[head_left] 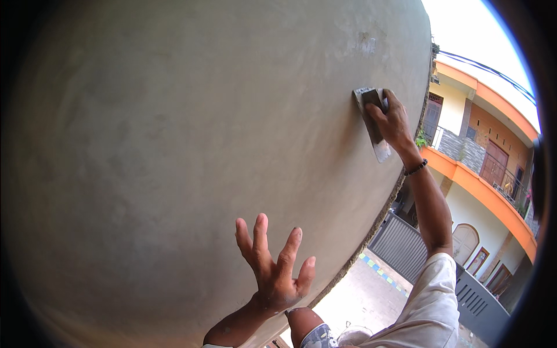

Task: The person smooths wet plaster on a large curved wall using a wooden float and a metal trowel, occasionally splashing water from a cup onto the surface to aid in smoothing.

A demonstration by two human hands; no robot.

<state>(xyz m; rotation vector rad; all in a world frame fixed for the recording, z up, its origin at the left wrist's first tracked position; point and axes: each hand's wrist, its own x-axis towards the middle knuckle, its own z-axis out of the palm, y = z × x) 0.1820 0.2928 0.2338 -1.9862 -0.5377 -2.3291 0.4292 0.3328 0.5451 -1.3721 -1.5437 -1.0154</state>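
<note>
A plastering trowel [373, 129] with a flat metal blade lies against the grey plastered wall [191, 139], near its right edge. My right hand [395, 120] is wrapped round the trowel's handle, with the arm raised and a dark bead bracelet at the wrist. Lower down and to the left, my left hand [277, 272] is spread in front of the wall with its fingers apart, and it holds nothing. Whether its fingertips touch the plaster I cannot tell. Above the trowel the plaster has a small rough, shiny patch [366, 43].
The wall ends at a rough edge [371, 232] on the right. Beyond it are a paved street [362, 296], a grey metal gate [399, 246] and an orange and cream two-storey house [464, 174]. A pale round container [354, 335] stands below, by my knee [303, 323].
</note>
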